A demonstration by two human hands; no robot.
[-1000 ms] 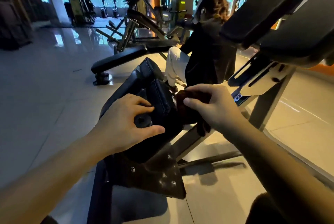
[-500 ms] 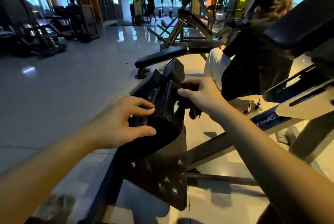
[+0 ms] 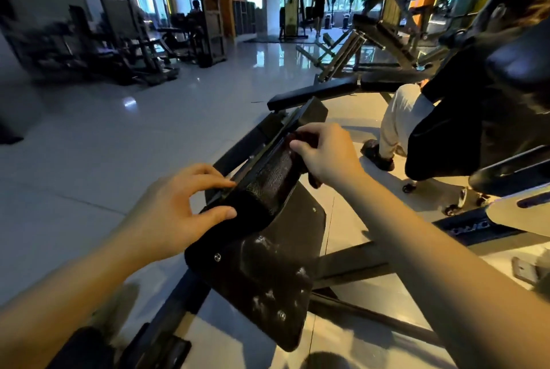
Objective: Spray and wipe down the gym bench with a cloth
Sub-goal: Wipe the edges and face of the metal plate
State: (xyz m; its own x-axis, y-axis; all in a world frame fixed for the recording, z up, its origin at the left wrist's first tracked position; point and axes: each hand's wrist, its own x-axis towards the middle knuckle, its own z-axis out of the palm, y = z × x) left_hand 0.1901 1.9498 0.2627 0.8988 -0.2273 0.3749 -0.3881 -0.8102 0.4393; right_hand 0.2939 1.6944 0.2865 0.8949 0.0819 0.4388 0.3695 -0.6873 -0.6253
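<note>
- Two hands on it rn: left hand [image 3: 178,214] steadies the near end of the bench pad [image 3: 268,181], thumb + fingers curled round its edge.
- Right hand [image 3: 326,154] has its fingers curled, pinching the dark cloth [image 3: 300,139] against the pad's far end.
- No spray bottle in view, so prob the wiping stage.
- Mid-task imo: shiny specks on the lower plate [image 3: 268,288], and most of the pad looks left to do.

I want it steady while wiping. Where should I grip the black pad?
Probably its near end, from the left: the pad is long and narrow, easy to clasp across its top edge. The left hand grips there, leaving the far part to the right hand and cloth.
</note>
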